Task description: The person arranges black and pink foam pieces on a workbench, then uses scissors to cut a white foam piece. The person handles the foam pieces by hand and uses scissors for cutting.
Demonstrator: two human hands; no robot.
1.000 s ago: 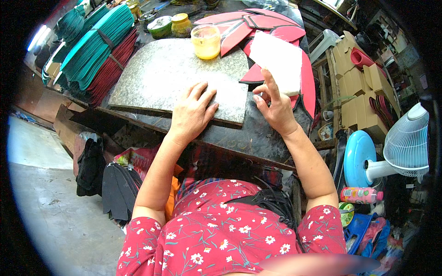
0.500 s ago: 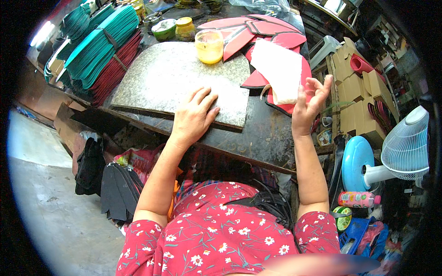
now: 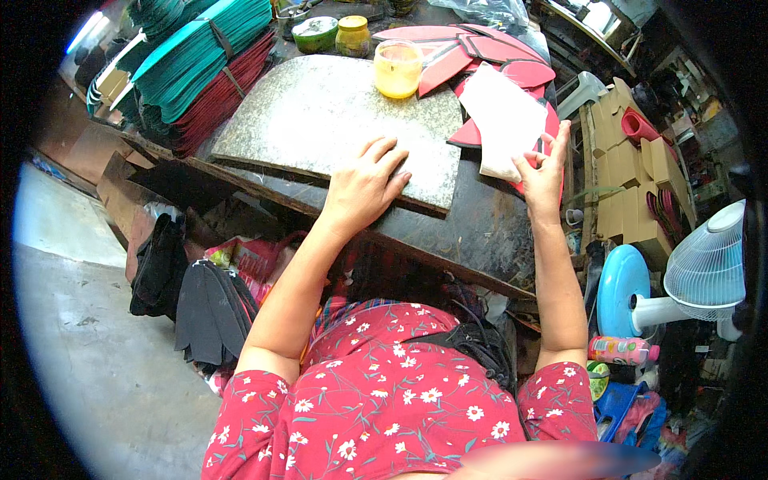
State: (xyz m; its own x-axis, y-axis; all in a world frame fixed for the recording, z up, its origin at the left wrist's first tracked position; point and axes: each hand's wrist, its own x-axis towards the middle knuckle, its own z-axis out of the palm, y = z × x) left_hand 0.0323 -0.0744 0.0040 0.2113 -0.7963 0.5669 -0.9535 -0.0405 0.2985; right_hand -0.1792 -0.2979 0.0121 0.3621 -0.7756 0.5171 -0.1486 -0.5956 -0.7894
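Note:
My left hand [image 3: 362, 186] lies on the near edge of a pale speckled board [image 3: 320, 120], fingers spread out and nothing in them. My right hand [image 3: 546, 178] is at the lower right edge of a white sheet-like piece [image 3: 504, 112], its fingers apart and partly curled, the thumb by the sheet's lower corner. Whether the thumb touches the sheet I cannot tell. Beneath the sheet are red leaf-shaped pieces with black edges [image 3: 502, 48]. A clear tub of yellow stuff [image 3: 398, 74] stands on the board's far right part.
Bundled teal sheets [image 3: 200, 60] and dark red sheets [image 3: 224, 104] are stacked at the far left. Behind the board stand a green-and-white tub [image 3: 314, 34] and a yellow-lidded jar [image 3: 353, 36]. Right of the dark table [image 3: 472, 244] are cardboard boxes [image 3: 612, 200] and a white-and-blue fan [image 3: 624, 292].
The whole view has shifted, so the table appears farther right. My right hand has moved slightly left toward the white sheet's lower edge, its fingers curling inward. My left hand stays on the board.

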